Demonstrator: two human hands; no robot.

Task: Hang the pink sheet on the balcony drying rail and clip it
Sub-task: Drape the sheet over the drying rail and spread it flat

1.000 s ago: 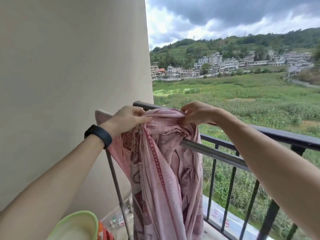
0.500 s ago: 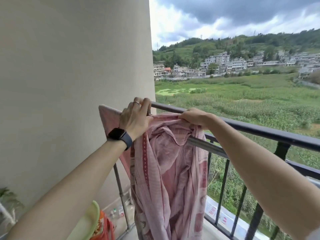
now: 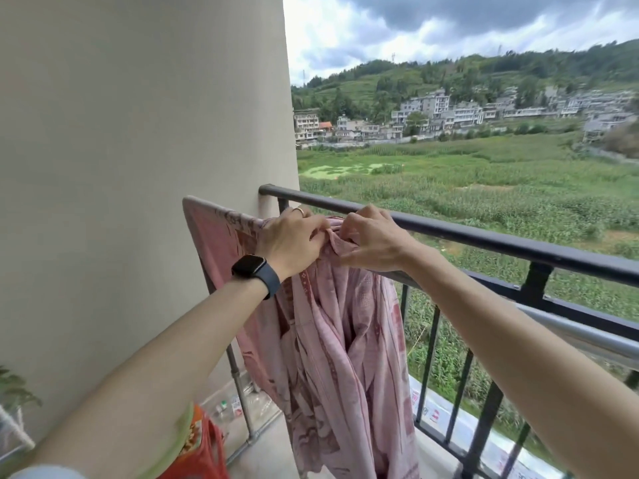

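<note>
Both hands, left hand and right hand, pinch the bunched pink sheet atop the drying rail.

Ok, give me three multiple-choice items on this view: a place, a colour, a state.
1. Where does the pink patterned sheet hang? A) over the silver metal drying rail B) on the floor C) inside a basket
2. What colour is the watch strap on the left wrist? A) white B) dark C) red
3. What are the left hand and right hand doing? A) hanging free B) fitting a clip C) pinching the sheet's top
1A: it drapes down from that rail. 2B: the band looks near black. 3C: both sets of fingers curl into the bunched cloth.
</note>
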